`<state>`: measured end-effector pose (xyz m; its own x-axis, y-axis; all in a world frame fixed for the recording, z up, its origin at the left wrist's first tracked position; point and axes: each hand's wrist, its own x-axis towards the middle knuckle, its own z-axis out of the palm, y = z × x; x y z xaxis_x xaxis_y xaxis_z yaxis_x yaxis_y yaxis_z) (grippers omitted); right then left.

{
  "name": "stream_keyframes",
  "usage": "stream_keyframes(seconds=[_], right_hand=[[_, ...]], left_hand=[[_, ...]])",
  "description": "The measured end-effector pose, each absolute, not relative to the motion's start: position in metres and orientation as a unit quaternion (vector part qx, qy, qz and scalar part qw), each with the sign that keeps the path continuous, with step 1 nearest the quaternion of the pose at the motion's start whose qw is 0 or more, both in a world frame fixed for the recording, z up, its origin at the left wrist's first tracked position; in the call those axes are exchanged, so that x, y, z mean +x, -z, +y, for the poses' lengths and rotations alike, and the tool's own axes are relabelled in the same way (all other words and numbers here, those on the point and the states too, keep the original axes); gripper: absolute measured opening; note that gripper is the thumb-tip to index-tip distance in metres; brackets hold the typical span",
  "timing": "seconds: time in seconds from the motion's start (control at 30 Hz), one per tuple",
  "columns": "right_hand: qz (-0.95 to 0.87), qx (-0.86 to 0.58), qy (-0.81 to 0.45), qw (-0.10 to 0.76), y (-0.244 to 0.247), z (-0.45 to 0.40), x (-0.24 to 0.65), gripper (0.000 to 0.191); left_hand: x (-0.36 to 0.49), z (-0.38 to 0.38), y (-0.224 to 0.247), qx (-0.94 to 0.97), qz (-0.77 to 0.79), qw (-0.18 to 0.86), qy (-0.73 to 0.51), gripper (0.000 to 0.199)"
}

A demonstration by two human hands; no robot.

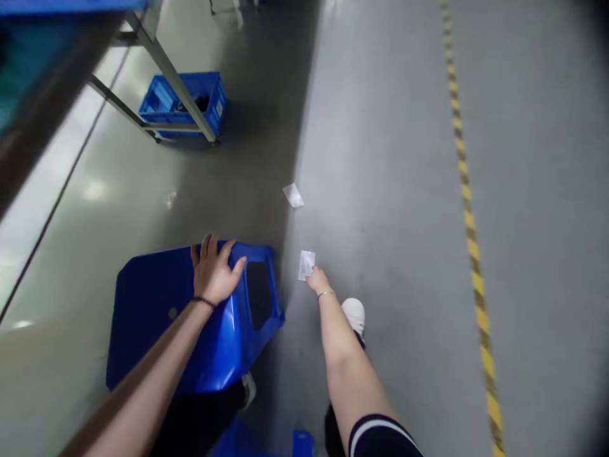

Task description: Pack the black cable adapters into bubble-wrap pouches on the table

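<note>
My left hand [215, 276] rests with its fingers spread on the edge of a blue plastic stool [152, 285]. An opening shows in the stool's side. Low over the floor, my right hand [318, 279] has its fingers closed at the lower right edge of a small clear plastic bag [306, 261]. Its fingertips are partly hidden, and whether the bag is off the floor is hard to tell. A second clear plastic bag [294, 195] lies on the floor farther ahead.
A blue crate [219, 101] with dark items inside stands by the metal legs of a workbench [166, 66] at upper left. Yellow-and-black tape [469, 209] runs along the grey floor on the right. A white shoe [354, 314] is beside my right forearm.
</note>
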<state>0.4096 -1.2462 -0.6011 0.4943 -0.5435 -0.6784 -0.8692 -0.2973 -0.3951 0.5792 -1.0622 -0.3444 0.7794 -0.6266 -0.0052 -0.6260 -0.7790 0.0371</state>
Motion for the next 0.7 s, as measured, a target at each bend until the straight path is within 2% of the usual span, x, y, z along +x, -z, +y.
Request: stream_keyframes(seconds=[0.07,0.17,0.2,0.27,0.37,0.4,0.57,0.7], right_hand=[[0.493,-0.760,-0.212,0.365,0.641,-1.244,0.432,0.050],[0.538,-0.742,-0.205,0.343,0.680,-1.238,0.447,0.083],[0.543,-0.741,-0.202,0.339,0.689,-1.236,0.448,0.087],[0.539,-0.745,-0.196,0.339,0.699,-1.237,0.449,0.075],[0.505,-0.765,-0.179,0.358,0.705,-1.255,0.466,0.039],[0.490,-0.775,-0.166,0.363,0.706,-1.267,0.480,0.032],[0.419,-0.828,-0.057,0.367,0.722,-1.352,0.598,0.030],[0.315,-0.867,-0.017,0.386,0.744,-1.405,0.672,0.014]], left_hand=[[0.577,-1.063,0.347,0.945,-0.327,-0.007,0.001,0.041],[0.577,-1.069,0.346,0.940,-0.338,-0.035,0.026,0.037],[0.579,-1.071,0.346,0.939,-0.342,-0.034,0.031,0.036],[0.583,-1.075,0.347,0.939,-0.340,-0.034,0.044,0.037],[0.587,-1.078,0.347,0.941,-0.331,-0.034,0.062,0.040],[0.587,-1.079,0.347,0.943,-0.325,-0.033,0.068,0.042],[0.589,-1.080,0.348,0.948,-0.305,-0.030,0.090,0.062],[0.594,-1.062,0.359,0.947,-0.311,-0.035,0.069,0.074]])
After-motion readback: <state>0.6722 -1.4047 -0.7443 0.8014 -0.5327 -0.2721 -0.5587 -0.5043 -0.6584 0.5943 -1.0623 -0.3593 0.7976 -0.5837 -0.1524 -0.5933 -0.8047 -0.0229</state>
